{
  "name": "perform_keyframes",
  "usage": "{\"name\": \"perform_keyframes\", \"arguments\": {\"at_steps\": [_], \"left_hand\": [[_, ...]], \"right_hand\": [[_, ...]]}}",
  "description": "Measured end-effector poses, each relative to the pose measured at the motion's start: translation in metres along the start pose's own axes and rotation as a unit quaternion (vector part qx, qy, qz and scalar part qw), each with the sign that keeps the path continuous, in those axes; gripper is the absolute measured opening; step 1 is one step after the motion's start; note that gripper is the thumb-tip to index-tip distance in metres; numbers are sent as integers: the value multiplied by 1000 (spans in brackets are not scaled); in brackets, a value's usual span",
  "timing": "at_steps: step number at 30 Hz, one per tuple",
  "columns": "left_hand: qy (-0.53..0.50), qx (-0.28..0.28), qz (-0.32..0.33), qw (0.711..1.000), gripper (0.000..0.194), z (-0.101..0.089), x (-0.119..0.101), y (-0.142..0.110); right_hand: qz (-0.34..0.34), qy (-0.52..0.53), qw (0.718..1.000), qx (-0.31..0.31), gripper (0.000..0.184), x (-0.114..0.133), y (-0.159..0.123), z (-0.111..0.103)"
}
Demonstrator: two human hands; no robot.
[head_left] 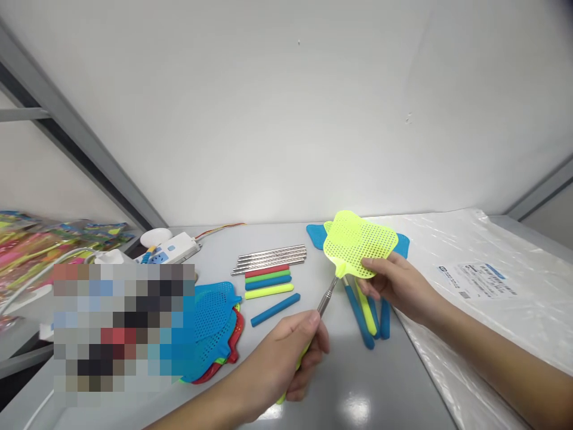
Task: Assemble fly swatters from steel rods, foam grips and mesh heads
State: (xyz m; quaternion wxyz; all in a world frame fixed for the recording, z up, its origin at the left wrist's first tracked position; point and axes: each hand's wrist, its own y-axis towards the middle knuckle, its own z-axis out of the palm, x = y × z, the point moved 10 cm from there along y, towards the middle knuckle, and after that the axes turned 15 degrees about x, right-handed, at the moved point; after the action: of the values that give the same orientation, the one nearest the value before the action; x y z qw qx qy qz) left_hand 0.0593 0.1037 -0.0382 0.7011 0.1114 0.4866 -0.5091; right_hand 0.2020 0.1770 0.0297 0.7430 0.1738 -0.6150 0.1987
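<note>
A yellow fly swatter [356, 242] with a perforated head and a metal telescopic rod is held between both hands. My left hand [290, 352] is wrapped round its yellow grip and the lower rod. Pinching the right edge of the swatter head is my right hand [398, 280]. Blue swatter heads [403, 243] show partly behind the yellow one. Below my right hand lie several blue handles [358, 316] and a yellow handle [366, 307], partly hidden by the hand and swatter.
Metal rods [271, 260] lie at mid-table above a row of coloured grips [268, 291]. Blue and red swatter heads [210, 328] are piled at left. A power strip [174, 248] stands behind them, with bagged items [40, 257] further left. Plastic wrap [505, 322] covers the right side.
</note>
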Motion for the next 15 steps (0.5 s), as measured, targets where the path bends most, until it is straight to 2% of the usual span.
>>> {"name": "perform_keyframes", "arguments": {"at_steps": [3,10,15], "left_hand": [[5,2,0,1000,42,0,-1,1],[0,1,-1,1000,42,-1,-2,0],[3,3,1,1000,42,-1,-2,0]], "right_hand": [[9,-18,1000,23,36,-4,0,7],[1,-18,1000,-9,46,0,0,3],[3,-59,998,-10,45,1,-3,3]]}}
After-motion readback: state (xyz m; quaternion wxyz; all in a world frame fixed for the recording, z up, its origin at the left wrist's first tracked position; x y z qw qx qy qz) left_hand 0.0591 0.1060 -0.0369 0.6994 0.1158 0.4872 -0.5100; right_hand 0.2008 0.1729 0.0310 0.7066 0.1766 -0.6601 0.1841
